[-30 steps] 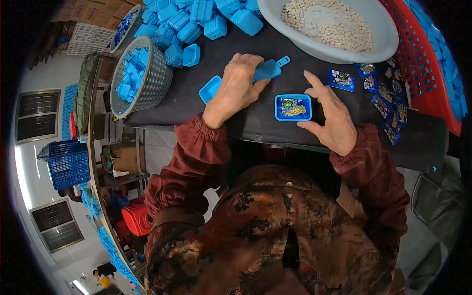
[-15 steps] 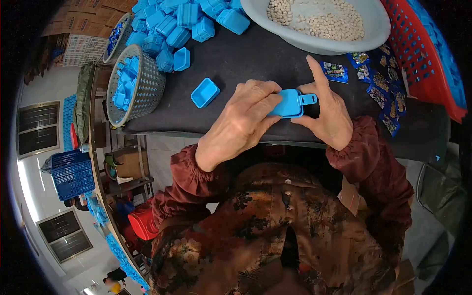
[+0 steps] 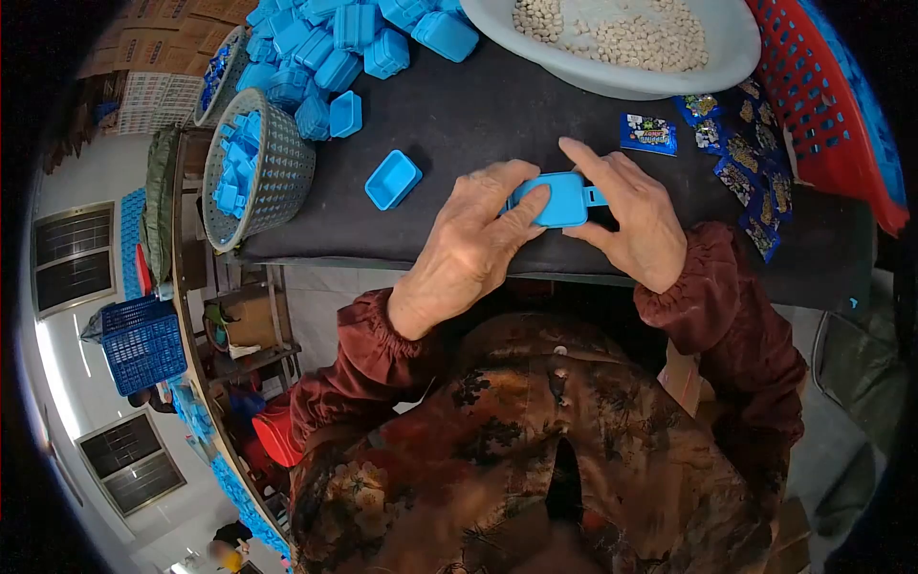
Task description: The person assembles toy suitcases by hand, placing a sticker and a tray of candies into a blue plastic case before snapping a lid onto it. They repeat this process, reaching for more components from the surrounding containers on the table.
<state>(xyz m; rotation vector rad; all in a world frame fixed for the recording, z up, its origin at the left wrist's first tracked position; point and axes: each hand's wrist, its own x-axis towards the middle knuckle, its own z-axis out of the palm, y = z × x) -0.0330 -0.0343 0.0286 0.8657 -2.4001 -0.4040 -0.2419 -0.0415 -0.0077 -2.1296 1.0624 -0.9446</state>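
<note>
Since a moment ago the lid has come down onto the blue box (image 3: 562, 199), now pressed flat between both hands.
Left hand (image 3: 473, 234) and right hand (image 3: 636, 220) fingers clench it on the dark table (image 3: 478, 124); an open tray (image 3: 392, 179) lies near.

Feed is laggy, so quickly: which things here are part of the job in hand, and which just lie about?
In hand: blue box, gripped by left hand and right hand.
Lying about: open blue tray, grey basket, bowl of white pellets, sachets, red basket.
</note>
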